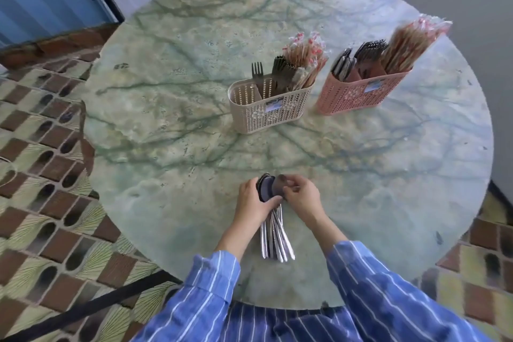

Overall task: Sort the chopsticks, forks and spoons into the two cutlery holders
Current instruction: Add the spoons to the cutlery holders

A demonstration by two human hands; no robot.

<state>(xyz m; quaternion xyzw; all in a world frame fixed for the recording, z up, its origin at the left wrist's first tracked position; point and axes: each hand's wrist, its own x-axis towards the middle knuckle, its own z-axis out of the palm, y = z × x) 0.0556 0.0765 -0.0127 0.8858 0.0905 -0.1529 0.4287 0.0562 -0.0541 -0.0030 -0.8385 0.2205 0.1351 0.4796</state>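
Striped blue sleeves [213,283], lower edge of view.

Item 1: spoons [274,239], one bundle, held just above the near edge of the surface [180,125].
- Look: plain metal; dark rounded bowls stacked at the far end, bright flat handles fanning toward the person.
- Left hand [254,203]: grip clamped round the bundle at the necks, just below the bowls.
- Right hand [301,197]: fingertips pinched on the uppermost bowl.
- Handling, judged: stiff, smooth and likely slippery against one another, fairly weighty as a bunch, not fragile. Best held at the necks, where the stack is tightest; the loose handle ends could splay or slide out.

Item 2: beige holder [266,111], mid-surface, well apart from the hands. It holds forks [280,69] and wrapped chopsticks [305,55]; its left compartment looks nearly vacant.

Item 3: pink holder [361,94], just right of the beige one, stocked in all three compartments.
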